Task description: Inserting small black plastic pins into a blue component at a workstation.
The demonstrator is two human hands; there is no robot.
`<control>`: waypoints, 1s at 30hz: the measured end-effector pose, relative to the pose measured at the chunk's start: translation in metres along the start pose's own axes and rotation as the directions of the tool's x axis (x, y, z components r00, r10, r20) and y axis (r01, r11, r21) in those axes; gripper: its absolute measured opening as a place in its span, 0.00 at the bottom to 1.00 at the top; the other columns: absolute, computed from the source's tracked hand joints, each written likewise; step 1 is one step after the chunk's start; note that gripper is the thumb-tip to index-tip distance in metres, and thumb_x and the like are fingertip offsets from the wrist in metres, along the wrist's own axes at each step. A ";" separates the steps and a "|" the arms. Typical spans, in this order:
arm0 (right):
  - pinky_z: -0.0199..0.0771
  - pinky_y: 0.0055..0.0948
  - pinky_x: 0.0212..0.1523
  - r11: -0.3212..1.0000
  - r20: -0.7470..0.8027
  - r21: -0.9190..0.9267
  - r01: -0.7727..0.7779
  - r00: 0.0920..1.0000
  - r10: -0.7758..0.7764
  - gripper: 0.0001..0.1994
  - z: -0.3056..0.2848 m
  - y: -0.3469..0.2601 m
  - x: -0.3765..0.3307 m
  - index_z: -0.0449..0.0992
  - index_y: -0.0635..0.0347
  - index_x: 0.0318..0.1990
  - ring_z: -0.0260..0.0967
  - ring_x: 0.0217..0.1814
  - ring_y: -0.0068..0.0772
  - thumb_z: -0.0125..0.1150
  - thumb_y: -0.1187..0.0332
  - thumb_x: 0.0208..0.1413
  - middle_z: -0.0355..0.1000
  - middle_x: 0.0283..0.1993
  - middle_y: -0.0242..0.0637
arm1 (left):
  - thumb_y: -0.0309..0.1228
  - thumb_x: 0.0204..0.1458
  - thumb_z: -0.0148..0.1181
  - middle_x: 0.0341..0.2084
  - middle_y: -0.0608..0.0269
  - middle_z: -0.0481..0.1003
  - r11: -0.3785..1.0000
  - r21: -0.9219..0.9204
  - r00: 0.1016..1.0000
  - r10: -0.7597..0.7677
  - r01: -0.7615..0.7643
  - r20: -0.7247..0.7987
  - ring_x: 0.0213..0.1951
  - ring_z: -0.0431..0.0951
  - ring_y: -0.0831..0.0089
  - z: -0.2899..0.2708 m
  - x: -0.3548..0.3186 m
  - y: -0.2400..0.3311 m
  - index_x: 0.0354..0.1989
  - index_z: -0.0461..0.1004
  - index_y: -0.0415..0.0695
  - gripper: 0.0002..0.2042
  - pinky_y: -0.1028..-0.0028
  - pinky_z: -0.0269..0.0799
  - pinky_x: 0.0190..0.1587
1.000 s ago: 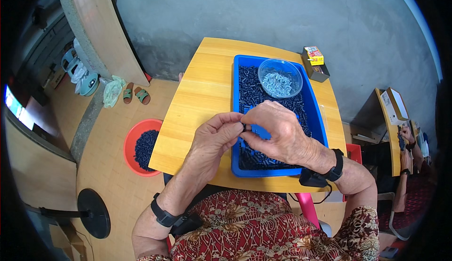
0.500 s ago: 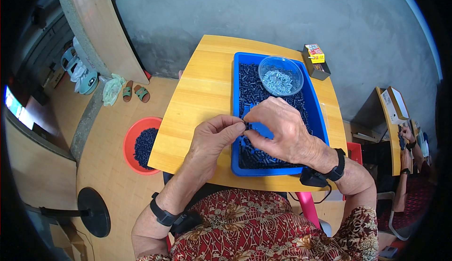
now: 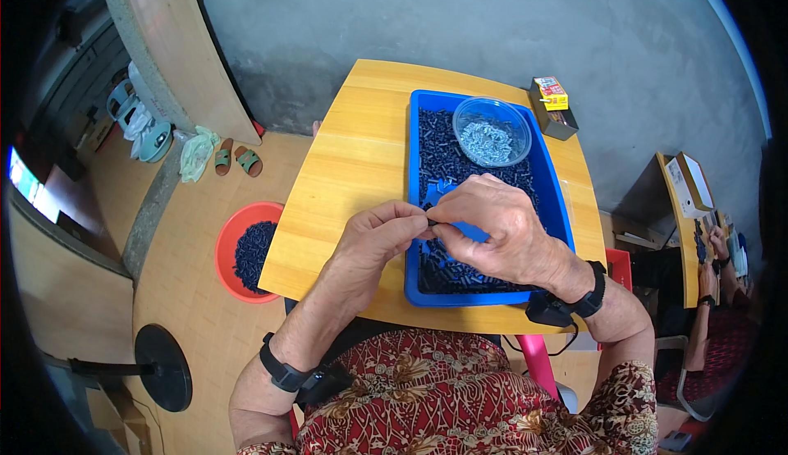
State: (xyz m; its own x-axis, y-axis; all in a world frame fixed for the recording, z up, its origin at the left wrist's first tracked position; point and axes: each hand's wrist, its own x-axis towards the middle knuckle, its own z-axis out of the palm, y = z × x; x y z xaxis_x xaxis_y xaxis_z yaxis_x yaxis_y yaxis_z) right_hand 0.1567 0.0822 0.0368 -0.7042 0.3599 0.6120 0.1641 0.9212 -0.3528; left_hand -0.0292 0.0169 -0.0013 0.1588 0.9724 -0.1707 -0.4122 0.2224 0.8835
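Observation:
Over the near part of a blue tray (image 3: 414,201), my two hands meet at the fingertips. My left hand (image 3: 369,246) is closed in a pinch on a small black tube-like piece (image 3: 432,223). From the other side, the thumb and forefinger of my right hand (image 3: 502,227) close on the same piece; whether they hold anything else is hidden. Many similar dark pieces (image 3: 437,147) cover the tray's floor. A clear round tub (image 3: 492,132) rests on them at the far right, with small shiny silvery parts inside.
The tray lies on a yellow wooden table (image 3: 345,143). A dark box (image 3: 560,123) with a yellow packet stands at the far right corner. On the floor to the left, a red-orange basin (image 3: 226,250) holds more dark pieces. Another person's hands (image 3: 712,262) work at a table far right.
My right thumb and forefinger have drawn closer together around the black piece, which now shows more between the fingertips. My left hand has shifted very slightly right.

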 end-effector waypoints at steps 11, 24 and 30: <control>0.75 0.34 0.35 0.973 0.077 0.162 -0.165 0.985 0.154 0.07 -0.006 -0.001 0.000 0.77 0.64 0.33 0.75 0.34 0.40 0.67 0.75 0.45 0.75 0.31 0.40 | 0.32 0.55 0.61 0.34 0.69 0.78 0.996 0.090 0.998 -0.033 0.028 0.061 0.41 0.74 0.81 0.000 -0.003 0.008 0.41 0.78 0.44 0.09 0.77 0.66 0.50; 0.70 0.34 0.34 0.998 -0.017 0.050 -0.023 1.000 0.024 0.11 0.003 -0.001 -0.003 0.75 0.62 0.34 0.72 0.34 0.39 0.68 0.76 0.41 0.73 0.31 0.37 | 0.32 0.55 0.63 0.36 0.69 0.79 0.999 -0.013 0.999 -0.031 0.032 0.029 0.37 0.74 0.83 -0.002 -0.002 0.001 0.43 0.79 0.42 0.11 0.79 0.67 0.47; 0.66 0.33 0.32 0.997 -0.066 -0.058 0.047 0.997 -0.051 0.13 0.005 -0.005 -0.004 0.75 0.62 0.36 0.70 0.32 0.37 0.69 0.75 0.40 0.72 0.32 0.37 | 0.34 0.54 0.64 0.35 0.68 0.79 0.997 -0.080 0.999 -0.006 0.010 0.045 0.41 0.74 0.81 -0.002 -0.004 0.000 0.44 0.79 0.42 0.12 0.77 0.66 0.49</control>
State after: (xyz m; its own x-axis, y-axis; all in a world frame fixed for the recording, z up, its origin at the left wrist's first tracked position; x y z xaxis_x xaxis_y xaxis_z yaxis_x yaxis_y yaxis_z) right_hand 0.1551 0.0755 0.0327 -0.6648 0.3212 0.6745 0.1700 0.9442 -0.2820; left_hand -0.0318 0.0132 -0.0016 0.2010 0.9670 -0.1564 -0.4809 0.2365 0.8443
